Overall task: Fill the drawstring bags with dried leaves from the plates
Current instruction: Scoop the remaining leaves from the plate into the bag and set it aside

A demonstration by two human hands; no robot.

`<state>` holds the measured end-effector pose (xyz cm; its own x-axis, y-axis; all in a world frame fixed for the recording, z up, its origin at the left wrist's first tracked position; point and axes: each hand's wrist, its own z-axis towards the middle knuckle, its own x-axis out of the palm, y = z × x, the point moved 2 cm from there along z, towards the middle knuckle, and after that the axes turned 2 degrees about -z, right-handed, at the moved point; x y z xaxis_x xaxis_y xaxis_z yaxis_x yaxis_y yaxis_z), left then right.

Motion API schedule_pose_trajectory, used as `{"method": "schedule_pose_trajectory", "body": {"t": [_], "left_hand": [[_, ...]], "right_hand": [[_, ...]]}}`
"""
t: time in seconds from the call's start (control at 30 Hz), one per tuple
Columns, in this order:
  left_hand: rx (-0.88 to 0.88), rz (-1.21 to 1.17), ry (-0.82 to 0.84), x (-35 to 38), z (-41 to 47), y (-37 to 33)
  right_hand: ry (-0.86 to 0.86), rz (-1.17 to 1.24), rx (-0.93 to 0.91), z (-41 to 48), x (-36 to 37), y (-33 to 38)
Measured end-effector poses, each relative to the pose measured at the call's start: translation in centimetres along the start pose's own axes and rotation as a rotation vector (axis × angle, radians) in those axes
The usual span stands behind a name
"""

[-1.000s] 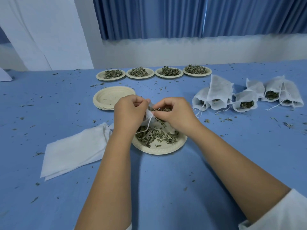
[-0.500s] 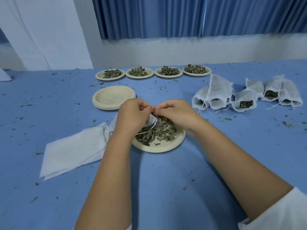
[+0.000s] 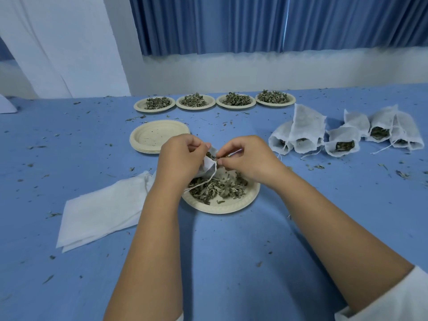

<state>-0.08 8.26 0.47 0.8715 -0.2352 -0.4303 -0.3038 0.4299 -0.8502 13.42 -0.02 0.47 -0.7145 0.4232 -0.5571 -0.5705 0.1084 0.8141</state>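
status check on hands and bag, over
Left hand grips drawstring bag over the near plate. Right hand pinches dried leaves at its mouth. More leaves on the plate; nothing in the way.

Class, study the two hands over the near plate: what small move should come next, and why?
Probably release the leaves into the bag: the left hand holds its mouth open, the right hand pinches them right at it, above the plate.

Single wide-angle head cam, over near edge of blue cloth-covered table [image 3: 231, 251], pitched forward-down, close in; far edge, pleated blue curtain [image 3: 231, 24] up top.
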Motion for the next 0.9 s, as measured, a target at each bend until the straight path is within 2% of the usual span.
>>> {"method": "schedule_pose_trajectory", "body": {"t": [0.13, 0.27, 0.33, 0.5, 0.67, 0.83, 0.9], "left_hand": [[0.034, 0.017, 0.060, 0.2, -0.2, -0.4], [0.031, 0.016, 0.064, 0.0, -0.2, -0.2], [0.033, 0.013, 0.059, -0.1, -0.2, -0.2], [0.022, -0.035, 0.057, 0.2, -0.2, -0.4], [0.027, -0.036, 0.065, 0.5, -0.1, -0.3], [0.017, 0.009, 0.020, 0.3, 0.1, -0.1], [0.008, -0.005, 0.033, 0.2, 0.1, -0.2]], "right_hand": [[-0.085, 0.092, 0.009, 0.0, -0.3, 0.2], [-0.015, 0.431, 0.041, -0.3, -0.6, 0.4], [-0.050, 0.480, 0.041, -0.2, -0.9, 0.4], [-0.111, 0.367, 0.015, -0.1, -0.3, 0.3], [-0.151, 0.044, -0.099, -0.1, 1.4, 0.0], [-0.009, 0.061, -0.085, -0.1, 1.2, -0.2], [-0.017, 0.054, -0.105, -0.1, 1.2, -0.1]]}}
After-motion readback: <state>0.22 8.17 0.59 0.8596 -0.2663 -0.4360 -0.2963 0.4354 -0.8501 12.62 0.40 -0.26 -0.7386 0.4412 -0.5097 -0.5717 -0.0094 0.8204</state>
